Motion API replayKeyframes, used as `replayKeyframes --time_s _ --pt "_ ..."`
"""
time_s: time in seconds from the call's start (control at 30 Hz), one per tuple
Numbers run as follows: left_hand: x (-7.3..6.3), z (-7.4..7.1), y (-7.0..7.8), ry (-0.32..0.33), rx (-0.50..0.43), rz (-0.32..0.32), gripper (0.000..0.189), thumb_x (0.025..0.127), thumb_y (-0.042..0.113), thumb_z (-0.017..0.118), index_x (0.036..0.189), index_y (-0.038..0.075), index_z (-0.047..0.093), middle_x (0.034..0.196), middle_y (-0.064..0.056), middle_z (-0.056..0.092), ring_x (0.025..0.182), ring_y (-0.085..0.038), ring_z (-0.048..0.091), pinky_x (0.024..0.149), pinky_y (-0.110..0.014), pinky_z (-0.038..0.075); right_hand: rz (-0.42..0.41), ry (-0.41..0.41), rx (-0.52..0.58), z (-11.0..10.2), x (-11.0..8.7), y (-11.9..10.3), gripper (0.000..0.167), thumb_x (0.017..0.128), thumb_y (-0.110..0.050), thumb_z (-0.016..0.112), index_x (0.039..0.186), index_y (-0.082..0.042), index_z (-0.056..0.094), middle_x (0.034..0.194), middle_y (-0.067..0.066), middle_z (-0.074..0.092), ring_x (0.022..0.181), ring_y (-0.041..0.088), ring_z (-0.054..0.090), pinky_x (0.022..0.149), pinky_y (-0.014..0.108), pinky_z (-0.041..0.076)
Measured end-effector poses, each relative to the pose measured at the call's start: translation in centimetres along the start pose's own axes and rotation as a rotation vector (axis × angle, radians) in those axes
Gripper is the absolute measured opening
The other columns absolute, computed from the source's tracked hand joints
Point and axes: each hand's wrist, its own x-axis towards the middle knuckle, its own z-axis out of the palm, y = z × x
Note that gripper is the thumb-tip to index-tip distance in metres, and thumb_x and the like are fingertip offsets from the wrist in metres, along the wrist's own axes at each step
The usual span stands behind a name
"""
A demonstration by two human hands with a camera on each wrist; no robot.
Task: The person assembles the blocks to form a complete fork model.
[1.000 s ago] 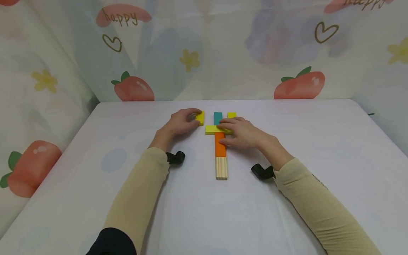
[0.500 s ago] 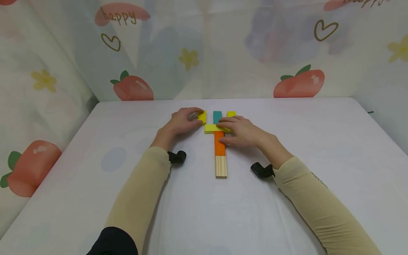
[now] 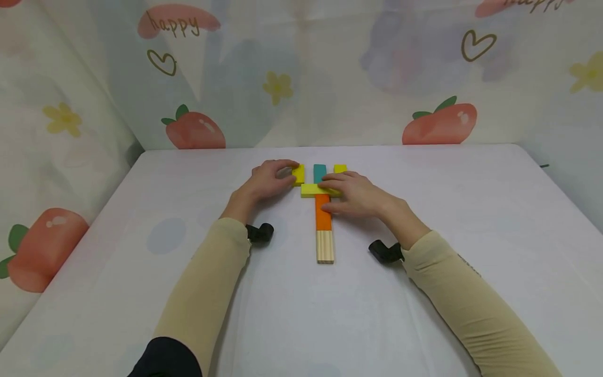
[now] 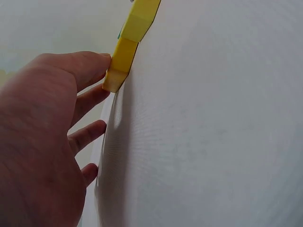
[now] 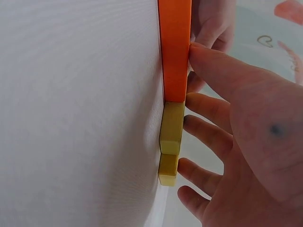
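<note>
In the head view, my left hand (image 3: 267, 180) holds a yellow block (image 3: 298, 175) by its edges, thumb at the near end and forefinger at the far end. A yellow-green block (image 3: 309, 191) lies crosswise just in front of it. My right hand (image 3: 358, 195) spreads over the right part of this crosspiece, fingers fairly straight. Its thumb touches the orange block (image 5: 175, 52) in the right wrist view, with other fingertips along the yellow-green and yellow blocks. Behind the crosspiece lie a teal block (image 3: 320, 173) and a second yellow block (image 3: 339, 168), partly hidden by the right hand.
A plain wood block (image 3: 325, 247) continues the line from the orange block towards me. Everything lies flat on a white-covered table (image 3: 292, 314). A printed curtain (image 3: 320, 104) stands behind the table's far edge.
My left hand has slid the yellow block slightly right, closer to the teal block, its edge now overlapping the crosspiece's left end. My right hand has stayed in place.
</note>
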Motion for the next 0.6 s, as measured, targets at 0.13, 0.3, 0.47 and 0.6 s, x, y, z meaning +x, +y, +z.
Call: replayKeyframes --time_s 0.13,0.3,0.47,0.6 --pt "0.05 0.07 0.07 -0.002 0.012 0.007 0.046 0.102 0.036 0.057 0.147 0.026 0.056 0.156 0.001 0.048 0.147 -0.027 0.034 0.122 -0.053 0.016 -0.003 0.006 0.002 0.01 -0.02 0.09 0.059 0.099 -0.037 0.065 0.149 -0.009 0.053 0.159 0.016 0.042 0.147 0.047 0.029 0.119 0.064 0.022" --pt "-0.02 0.16 0.27 -0.004 0.027 0.007 0.047 0.102 0.039 0.057 0.148 0.028 0.055 0.155 0.001 0.049 0.146 -0.028 0.033 0.121 -0.054 0.015 0.005 0.002 0.003 0.01 -0.02 0.15 0.059 0.099 -0.036 0.066 0.149 -0.009 0.053 0.16 0.015 0.042 0.148 0.046 0.028 0.119 0.064 0.022" --pt "-0.09 0.14 0.4 -0.012 0.035 0.005 0.047 0.102 0.039 0.058 0.149 0.029 0.054 0.156 0.002 0.049 0.147 -0.028 0.032 0.122 -0.055 0.014 0.011 -0.003 0.001 0.01 0.02 0.07 0.06 0.098 -0.037 0.066 0.15 -0.009 0.053 0.16 0.015 0.042 0.148 0.045 0.028 0.12 0.063 0.022" --pt "-0.07 0.17 0.28 -0.005 0.034 0.008 0.047 0.102 0.04 0.058 0.148 0.029 0.054 0.155 0.002 0.049 0.147 -0.029 0.032 0.122 -0.056 0.013 0.013 -0.004 0.004 -0.04 0.02 0.01 0.059 0.099 -0.037 0.065 0.15 -0.009 0.053 0.16 0.015 0.041 0.148 0.045 0.028 0.12 0.062 0.021"
